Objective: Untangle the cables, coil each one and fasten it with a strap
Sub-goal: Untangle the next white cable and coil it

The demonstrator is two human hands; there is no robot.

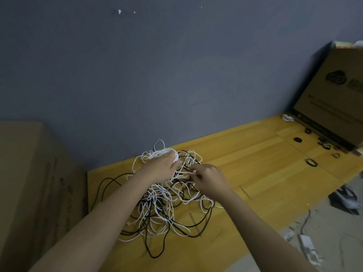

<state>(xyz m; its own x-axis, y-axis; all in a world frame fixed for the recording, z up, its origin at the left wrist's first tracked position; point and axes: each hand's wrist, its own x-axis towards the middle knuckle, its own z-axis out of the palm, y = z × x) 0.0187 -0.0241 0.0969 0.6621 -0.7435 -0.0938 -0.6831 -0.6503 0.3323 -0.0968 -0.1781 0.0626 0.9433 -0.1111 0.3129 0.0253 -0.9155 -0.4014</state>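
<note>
Holding a part-wound white coil (166, 153) in your left hand (160, 168) while your right hand (209, 178) pinches a white strand, you risk tightening knots in the tangle (163, 205) on the table (255, 173) beneath. Straps (311, 162) lie well apart, by the box (334, 99).

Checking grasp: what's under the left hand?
A white coil gripped by the left hand, above the tangle on the table. How the fingers wrap it is hidden.

left hand (160, 167): arm outstretched, fingers curled, gripping
right hand (209, 178): arm outstretched, fingertips pinching
</note>
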